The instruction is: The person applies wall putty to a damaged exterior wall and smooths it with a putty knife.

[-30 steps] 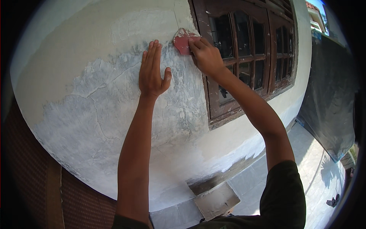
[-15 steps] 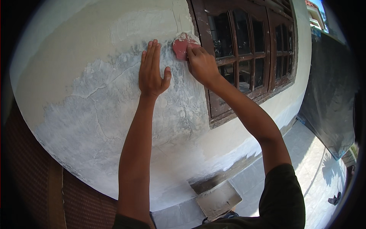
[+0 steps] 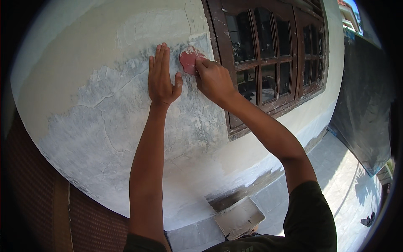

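Note:
My right hand [image 3: 214,80] grips a red putty scraper [image 3: 189,62] against the wall, left of the window frame. Pale putty clings to the scraper's upper edge. To the left of it, my left hand [image 3: 161,80] lies flat on the wall [image 3: 134,126], fingers pointing up and thumb apart. Around both hands the wall has a rough grey-white patch with cracks running through it. Smooth cream coating surrounds the patch above and to the left.
A brown wooden window [image 3: 268,59] with small panes is set in the wall at the right. Below, a putty-smeared tray [image 3: 240,217] stands on the tiled floor [image 3: 273,201]. A dark sheet [image 3: 361,101] hangs at far right; brown woven panels [image 3: 94,222] stand at lower left.
My right hand has drawn the scraper down and to the left, away from the window frame. Smoother putty shows where it was. My left hand has shifted slightly left.

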Available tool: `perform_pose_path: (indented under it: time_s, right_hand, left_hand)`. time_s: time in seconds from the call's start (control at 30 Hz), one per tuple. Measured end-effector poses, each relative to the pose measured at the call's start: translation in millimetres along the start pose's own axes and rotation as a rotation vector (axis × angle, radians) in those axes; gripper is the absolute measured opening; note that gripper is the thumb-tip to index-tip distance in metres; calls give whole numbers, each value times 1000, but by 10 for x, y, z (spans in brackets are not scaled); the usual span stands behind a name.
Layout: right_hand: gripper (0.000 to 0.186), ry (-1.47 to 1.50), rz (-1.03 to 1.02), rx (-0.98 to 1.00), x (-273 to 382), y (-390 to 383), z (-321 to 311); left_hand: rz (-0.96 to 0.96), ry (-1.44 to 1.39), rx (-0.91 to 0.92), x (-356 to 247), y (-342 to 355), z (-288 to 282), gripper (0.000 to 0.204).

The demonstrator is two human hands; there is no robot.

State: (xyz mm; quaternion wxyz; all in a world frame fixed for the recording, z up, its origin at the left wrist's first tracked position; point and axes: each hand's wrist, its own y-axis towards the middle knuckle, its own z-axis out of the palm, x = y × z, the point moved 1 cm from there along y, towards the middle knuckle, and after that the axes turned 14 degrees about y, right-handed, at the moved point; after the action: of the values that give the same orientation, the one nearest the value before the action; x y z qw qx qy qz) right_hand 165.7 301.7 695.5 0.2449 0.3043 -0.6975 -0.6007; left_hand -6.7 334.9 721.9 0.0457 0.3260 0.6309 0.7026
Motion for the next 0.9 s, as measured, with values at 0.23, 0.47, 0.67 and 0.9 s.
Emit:
perform_pose_path:
  time_s: [0.23, 0.47, 0.67, 0.9]
  right_hand:
    - [13, -165, 35, -107, -390, 765, -321]
    - [26, 96, -36, 10, 95, 65, -125]
    - [34, -165, -11, -108, -399, 800, -327]
    - [43, 23, -111, 67, -5, -13, -113]
  left_hand:
    - [-16, -4, -11, -99, 67, 77, 68]
    - [-78, -11, -21, 37, 6, -4, 74]
    - [-66, -49, -59, -87, 68, 100, 69]
    - [-131, -34, -114, 31, -11, -14, 71]
